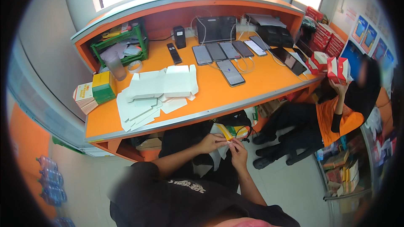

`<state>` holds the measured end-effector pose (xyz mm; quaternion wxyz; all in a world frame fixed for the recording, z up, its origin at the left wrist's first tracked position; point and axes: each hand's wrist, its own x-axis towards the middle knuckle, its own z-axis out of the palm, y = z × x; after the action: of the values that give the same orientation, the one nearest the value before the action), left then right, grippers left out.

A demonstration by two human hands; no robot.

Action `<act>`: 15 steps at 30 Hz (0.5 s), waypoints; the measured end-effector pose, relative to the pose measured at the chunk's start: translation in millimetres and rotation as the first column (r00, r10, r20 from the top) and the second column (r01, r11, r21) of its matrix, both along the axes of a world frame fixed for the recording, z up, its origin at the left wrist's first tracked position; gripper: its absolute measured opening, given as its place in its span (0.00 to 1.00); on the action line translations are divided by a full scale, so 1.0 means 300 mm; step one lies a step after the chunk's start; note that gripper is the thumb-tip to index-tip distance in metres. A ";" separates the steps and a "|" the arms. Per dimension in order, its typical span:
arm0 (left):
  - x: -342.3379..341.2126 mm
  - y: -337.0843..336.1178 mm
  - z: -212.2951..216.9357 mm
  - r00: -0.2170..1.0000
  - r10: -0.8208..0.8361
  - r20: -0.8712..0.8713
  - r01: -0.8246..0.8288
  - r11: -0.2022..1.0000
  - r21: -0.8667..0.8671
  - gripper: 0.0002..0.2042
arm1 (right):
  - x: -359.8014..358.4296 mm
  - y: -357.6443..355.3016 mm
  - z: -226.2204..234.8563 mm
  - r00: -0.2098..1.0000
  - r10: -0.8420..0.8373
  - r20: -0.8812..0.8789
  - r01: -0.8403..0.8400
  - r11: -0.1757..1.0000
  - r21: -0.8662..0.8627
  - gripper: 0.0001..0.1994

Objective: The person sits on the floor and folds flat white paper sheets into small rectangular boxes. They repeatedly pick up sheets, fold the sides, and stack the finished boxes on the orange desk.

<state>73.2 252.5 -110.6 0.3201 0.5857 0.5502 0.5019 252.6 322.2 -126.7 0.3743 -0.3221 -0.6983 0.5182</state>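
Flat white-and-yellow card piece (224, 133): held over the lap, below the orange desk's edge (202, 115), so both hands can work it.
Left hand (212, 142): fingers pinched on the card's lower edge.
Right hand (239, 148): fingertips closed on the same edge, steadying it.
White unfolded box blanks (155, 90): stacked on the desk, within reach.

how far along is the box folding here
Done: no folded white box shows on the orange desk. In hand: left hand and right hand pinch a small yellow and white card piece. Left: the pile of flat white box blanks remains unfolded.
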 end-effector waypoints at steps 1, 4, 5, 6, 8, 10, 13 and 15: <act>0.004 0.008 0.003 0.997 -0.043 -0.068 0.043 0.999 -0.002 0.13 | 0.016 -0.012 0.010 1.000 -0.031 0.006 0.031 0.999 0.018 0.11; 0.053 0.027 -0.004 0.997 -0.080 -0.009 0.080 0.997 -0.009 0.13 | 0.052 -0.029 0.055 0.996 -0.090 -0.019 0.090 0.996 0.010 0.11; 0.068 0.027 0.003 0.998 -0.065 -0.010 0.065 0.998 -0.004 0.14 | 0.061 -0.024 0.072 0.995 -0.098 -0.036 0.097 0.995 -0.034 0.11; 0.079 0.024 0.012 0.999 -0.050 0.010 0.050 0.999 0.018 0.14 | 0.072 -0.025 0.082 0.993 -0.107 -0.054 0.102 0.992 -0.078 0.11; 0.141 0.022 0.032 0.996 -0.030 0.080 0.026 0.998 0.060 0.14 | 0.116 -0.026 0.069 0.982 -0.135 -0.131 0.112 0.979 -0.171 0.10; 0.169 0.031 0.034 0.980 -0.059 0.192 0.063 0.998 -0.014 0.16 | 0.138 -0.016 0.093 0.982 -0.149 -0.113 0.115 0.957 -0.268 0.09; 0.227 0.027 0.034 0.963 -0.057 0.264 0.037 0.996 0.079 0.15 | 0.175 -0.034 0.119 0.980 -0.170 -0.106 0.138 0.956 -0.258 0.08; 0.240 0.021 0.045 0.970 -0.055 0.235 0.036 0.996 0.083 0.15 | 0.190 -0.042 0.133 0.981 -0.184 -0.060 0.169 0.966 -0.198 0.08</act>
<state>145.2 258.7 -97.2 0.3719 0.5460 0.4743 0.5819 309.7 309.6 -86.9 0.4133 -0.3971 -0.5985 0.5597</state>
